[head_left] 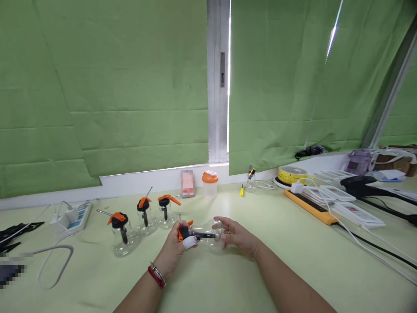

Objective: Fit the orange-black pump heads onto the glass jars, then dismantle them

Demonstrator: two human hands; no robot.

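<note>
Held sideways in front of me is a clear spray bottle (208,230) with an orange and black head; a black tube shows through its wall. My left hand (177,239) is closed around the head end, a white wrap on its thumb. At the other end, my right hand (237,237) has its fingers curled around the bottle's base. To the left, three similar bottles stand upright: the front bottle (125,241), the middle bottle (147,221) and the rear bottle (167,215). Each has an orange and black head with a thin metal spout.
An orange-lidded cup (210,186) and a pinkish box (187,183) stand by the wall. Small screwdrivers sit in a clear container (250,184). An orange power strip (309,208) with cables lies right; a white power strip (73,219) lies left.
</note>
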